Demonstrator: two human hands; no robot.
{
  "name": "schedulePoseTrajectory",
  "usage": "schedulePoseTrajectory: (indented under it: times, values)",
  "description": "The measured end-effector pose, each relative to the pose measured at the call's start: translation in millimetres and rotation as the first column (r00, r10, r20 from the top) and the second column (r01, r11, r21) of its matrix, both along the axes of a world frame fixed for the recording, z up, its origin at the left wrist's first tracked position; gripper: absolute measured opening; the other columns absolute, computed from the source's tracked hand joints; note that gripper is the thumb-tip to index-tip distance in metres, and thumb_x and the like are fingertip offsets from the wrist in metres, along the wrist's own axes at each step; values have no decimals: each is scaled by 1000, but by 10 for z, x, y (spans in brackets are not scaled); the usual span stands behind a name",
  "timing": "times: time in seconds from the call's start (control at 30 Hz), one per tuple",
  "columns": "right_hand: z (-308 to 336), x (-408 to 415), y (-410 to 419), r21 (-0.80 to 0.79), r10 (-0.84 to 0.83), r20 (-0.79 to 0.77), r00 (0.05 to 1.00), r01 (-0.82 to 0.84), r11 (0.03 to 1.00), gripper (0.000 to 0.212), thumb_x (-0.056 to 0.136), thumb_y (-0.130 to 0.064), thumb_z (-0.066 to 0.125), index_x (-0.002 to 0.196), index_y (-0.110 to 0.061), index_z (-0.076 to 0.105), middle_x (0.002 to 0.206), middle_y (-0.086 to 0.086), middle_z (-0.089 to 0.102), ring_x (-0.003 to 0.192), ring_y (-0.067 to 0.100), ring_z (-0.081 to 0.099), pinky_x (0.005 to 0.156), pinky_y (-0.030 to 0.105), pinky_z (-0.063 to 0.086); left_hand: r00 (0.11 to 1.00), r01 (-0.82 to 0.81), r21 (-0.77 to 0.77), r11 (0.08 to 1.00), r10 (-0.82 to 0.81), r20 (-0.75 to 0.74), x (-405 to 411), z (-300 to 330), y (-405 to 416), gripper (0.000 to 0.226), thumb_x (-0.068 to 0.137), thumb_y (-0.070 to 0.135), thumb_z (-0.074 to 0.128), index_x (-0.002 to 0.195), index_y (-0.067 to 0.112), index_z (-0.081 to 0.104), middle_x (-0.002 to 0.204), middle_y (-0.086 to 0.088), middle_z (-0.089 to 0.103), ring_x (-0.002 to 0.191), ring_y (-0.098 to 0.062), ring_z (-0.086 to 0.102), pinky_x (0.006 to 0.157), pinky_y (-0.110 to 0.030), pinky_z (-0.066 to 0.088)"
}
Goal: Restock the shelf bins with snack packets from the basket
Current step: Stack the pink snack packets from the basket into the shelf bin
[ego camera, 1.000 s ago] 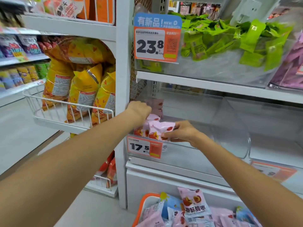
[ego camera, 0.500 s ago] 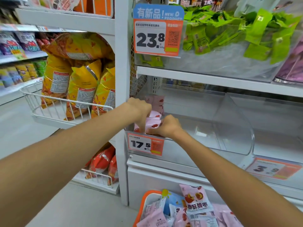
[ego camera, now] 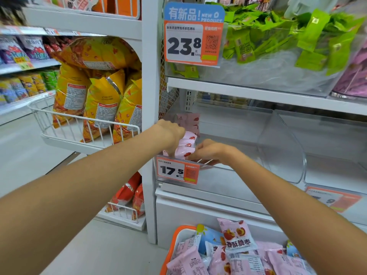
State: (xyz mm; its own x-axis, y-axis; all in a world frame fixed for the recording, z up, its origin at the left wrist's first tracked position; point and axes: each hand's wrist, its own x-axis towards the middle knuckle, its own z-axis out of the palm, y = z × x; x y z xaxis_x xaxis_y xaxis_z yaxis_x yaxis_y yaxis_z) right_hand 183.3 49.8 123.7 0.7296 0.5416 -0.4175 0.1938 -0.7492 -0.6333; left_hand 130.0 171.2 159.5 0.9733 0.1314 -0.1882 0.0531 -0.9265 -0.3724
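Head view: a clear shelf bin [ego camera: 228,175] with the orange 17.5 price tag [ego camera: 177,172] on its front lip is being loaded. A small stack of pink snack packets [ego camera: 185,145] is stood up in that bin's left corner, right behind the tag, and not much else can be seen in the rest of it. The left hand [ego camera: 168,133] is curled down over the top of the stack, and whether its fingers are actually pinching a packet can't be told since they're hidden behind the hand. The right hand [ego camera: 206,152] is laid against the stack's right side, fingers fairly straight and close together, touching the packets.

Below the tag, an orange-rimmed basket [ego camera: 174,239] is filled with more packets, mostly pink, a few blue. The packets are seen to be soft, pillow-shaped pouches, pale pink with red fruit pictures and Chinese lettering.

Above the tag, another clear bin [ego camera: 258,76] is heaped with green packets [ego camera: 309,40]. Left of the tag, big yellow bags [ego camera: 103,104] are held in a white wire basket [ego camera: 85,133].
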Motion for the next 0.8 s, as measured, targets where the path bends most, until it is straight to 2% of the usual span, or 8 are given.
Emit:
schedulePoseTrajectory:
  times: [0.07, 0.2, 0.33, 0.4, 0.53, 0.67, 0.73, 0.8]
  values:
    - [41, -22, -32, -6, 20, -20, 1000, -20, 1000, 21, 89, -23, 65, 104, -9, 64, 92, 3, 67, 70, 10, 61, 71, 23, 52, 1000, -20, -29, 999, 19, -12, -12, 47, -14, 75, 79, 35, 75, 141, 19, 37, 137, -5, 49, 121, -26, 50, 88, -33, 41]
    - [145, -84, -135, -4, 29, -11, 1000, -29, 1000, 28, 90, -22, 63, 113, -6, 63, 100, 3, 66, 79, 12, 63, 72, 24, 53, 995, 11, -44, 999, -6, 104, -88, 97, -27, 57, 89, 17, 62, 141, 21, 40, 137, -6, 51, 120, -27, 51, 81, -32, 38]
    - [191, -180, -420, 126, -105, 258, 960, 75, 989, 19, 89, -14, 63, 107, -8, 67, 111, 8, 65, 104, 22, 60, 91, 32, 48, 947, 47, -129, 991, -3, 322, -306, 143, -112, 44, 91, 16, 55, 134, 23, 49, 129, -4, 58, 115, -27, 55, 79, -34, 41]
    - [194, -278, -641, 252, -182, 297, 937, 107, 962, 15, 87, -11, 64, 101, -10, 69, 109, 8, 68, 103, 21, 61, 93, 29, 47, 918, 71, -217, 974, 21, 397, -466, 141, -215, 40, 91, 23, 56, 131, 25, 51, 127, -1, 60, 114, -27, 56, 80, -34, 43]
    - [190, -583, -1136, 430, -280, 332, 901, 119, 895, 11, 87, -8, 63, 88, -17, 70, 90, 2, 70, 84, 14, 63, 80, 25, 50, 854, 133, -411, 902, 106, 510, -819, 57, -529, 30, 90, 26, 55, 119, 31, 60, 118, 8, 65, 109, -22, 59, 83, -32, 43]
    - [-21, -931, -1611, 474, -243, 120, 963, 159, 866, 19, 89, -2, 59, 80, -17, 67, 71, 2, 69, 59, 10, 62, 60, 21, 51, 902, 104, -553, 826, 155, 402, -1072, -283, -832, 24, 88, 28, 53, 110, 31, 63, 106, 11, 68, 106, -20, 59, 79, -30, 42]
    - [-242, -1100, -1843, 408, -212, 33, 977, 181, 895, 20, 89, -2, 59, 80, -17, 67, 68, -1, 70, 56, 8, 63, 59, 19, 52, 949, 58, -587, 808, 138, 283, -1171, -576, -966, 23, 88, 26, 53, 107, 31, 65, 109, 10, 67, 108, -20, 59, 82, -31, 44]
    - [-524, -1216, -2005, 311, -186, 28, 982, 168, 935, 22, 89, -3, 58, 79, -20, 67, 68, -4, 69, 57, 6, 63, 60, 19, 51, 980, -34, -598, 801, 144, 138, -1214, -908, -1041, 26, 88, 22, 51, 108, 31, 65, 115, 8, 65, 112, -21, 58, 87, -30, 45]
